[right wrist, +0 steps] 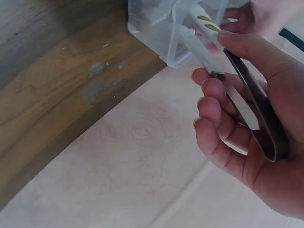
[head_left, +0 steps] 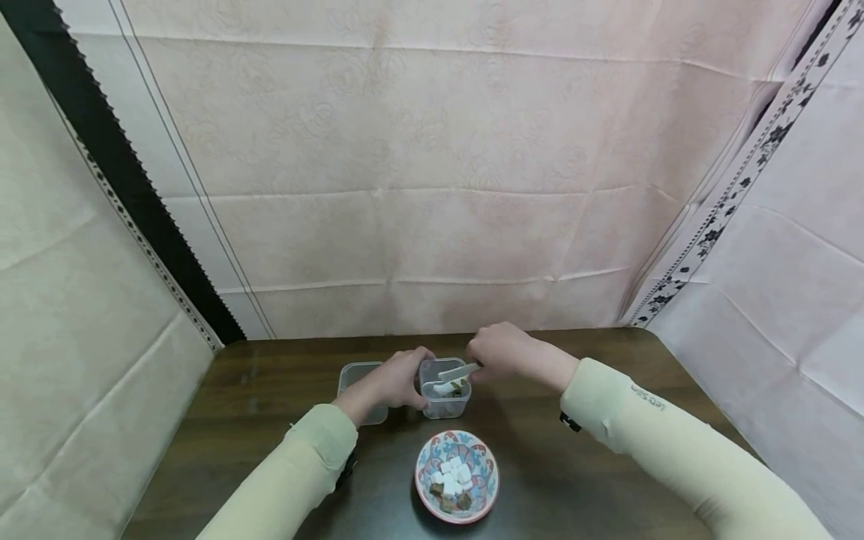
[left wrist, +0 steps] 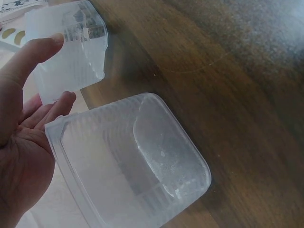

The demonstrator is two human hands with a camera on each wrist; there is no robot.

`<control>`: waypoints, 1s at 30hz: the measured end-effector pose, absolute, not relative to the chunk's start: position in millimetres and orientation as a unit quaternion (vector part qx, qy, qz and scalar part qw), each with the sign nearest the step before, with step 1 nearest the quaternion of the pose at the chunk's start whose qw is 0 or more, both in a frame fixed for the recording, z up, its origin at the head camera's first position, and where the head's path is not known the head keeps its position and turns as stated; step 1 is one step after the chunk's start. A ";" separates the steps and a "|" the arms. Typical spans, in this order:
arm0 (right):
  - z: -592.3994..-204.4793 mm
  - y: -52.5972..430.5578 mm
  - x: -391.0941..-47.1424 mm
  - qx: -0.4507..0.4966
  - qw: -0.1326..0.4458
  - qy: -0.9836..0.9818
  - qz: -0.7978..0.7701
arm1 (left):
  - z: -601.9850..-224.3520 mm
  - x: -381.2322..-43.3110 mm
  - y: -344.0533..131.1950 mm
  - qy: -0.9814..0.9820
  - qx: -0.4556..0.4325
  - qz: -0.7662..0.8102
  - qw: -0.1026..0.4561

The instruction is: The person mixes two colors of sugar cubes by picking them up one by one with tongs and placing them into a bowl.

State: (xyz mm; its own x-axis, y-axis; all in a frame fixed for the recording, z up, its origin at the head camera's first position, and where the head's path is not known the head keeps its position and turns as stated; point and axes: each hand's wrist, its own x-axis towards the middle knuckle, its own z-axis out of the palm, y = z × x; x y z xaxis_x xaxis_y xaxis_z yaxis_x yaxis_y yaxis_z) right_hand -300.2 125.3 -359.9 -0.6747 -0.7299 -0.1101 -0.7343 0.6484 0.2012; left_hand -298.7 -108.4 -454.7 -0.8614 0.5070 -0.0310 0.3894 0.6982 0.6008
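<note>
My left hand grips a clear plastic container at the back of the table, thumb on the near side and fingers on the far side. White and dark bits show inside it. With my right hand I hold metal tongs that have pale tips with oval holes. The tongs' tips reach into the container, and whether they pinch a piece is hidden. In front stands a patterned bowl holding white cubes and several brown pieces.
Another clear container stands left of the held one, partly behind my left forearm. Its inside looks bare in the left wrist view. The dark wooden table ends at a pale cloth hung behind it, with cloths on both sides.
</note>
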 end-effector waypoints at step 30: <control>-362.0 96.9 -310.8 -0.473 0.005 0.867 0.155 | -452.3 -297.4 -107.6 0.918 0.243 0.296 0.104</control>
State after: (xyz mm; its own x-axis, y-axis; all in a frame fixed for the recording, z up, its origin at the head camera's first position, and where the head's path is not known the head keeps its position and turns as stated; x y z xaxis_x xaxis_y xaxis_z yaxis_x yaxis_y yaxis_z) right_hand -310.8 96.9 -362.0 -0.5532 -0.8185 -0.1548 -0.8214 0.5050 0.2651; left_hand -297.4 -107.6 -452.3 -0.8600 0.5082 -0.0471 0.3847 0.7062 0.5944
